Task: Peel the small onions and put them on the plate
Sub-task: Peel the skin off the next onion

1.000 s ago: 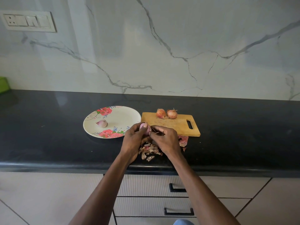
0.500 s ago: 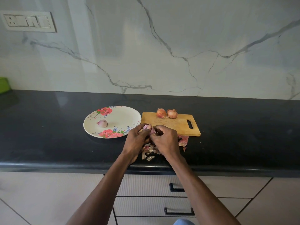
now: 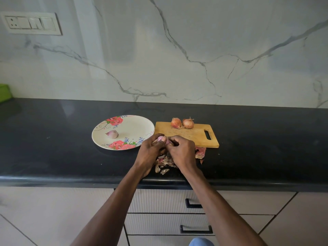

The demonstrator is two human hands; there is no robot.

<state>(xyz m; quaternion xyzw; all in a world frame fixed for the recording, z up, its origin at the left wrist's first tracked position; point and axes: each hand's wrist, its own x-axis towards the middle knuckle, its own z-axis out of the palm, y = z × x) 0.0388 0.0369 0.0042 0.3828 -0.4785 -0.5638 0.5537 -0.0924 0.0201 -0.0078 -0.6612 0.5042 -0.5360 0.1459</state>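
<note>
**Peeling the second onion over the scraps**

At the left of the middle band we are keeping the flowered plate [image 3: 142, 124] on the dark counter [image 3: 53, 148], with one peeled onion [image 3: 112, 134] already lying on it, left of its centre.

Just right of the plate's near rim, at the centre of the frame, we are working the onion in hand [image 3: 161, 139]. Our left hand [image 3: 150, 151] is curled round it, thumb lying over its pale pink top, and our right hand [image 3: 182, 151] is pinching at its right side with curled fingers, apparently on a strip of skin, though the pinch itself is hidden. To do this well, we judge it best to be turning the bulb with the left hand while the right is pulling short strips down and away, holding low so the skins [image 3: 166, 165] are dropping onto the heap below at the counter's near edge.

Right of centre, on the far edge of the wooden board [image 3: 191, 137], two unpeeled onions [image 3: 188, 123] are waiting side by side, so the task looks less than half done. More skin [image 3: 200, 151] is lying below the board's near edge.
</note>
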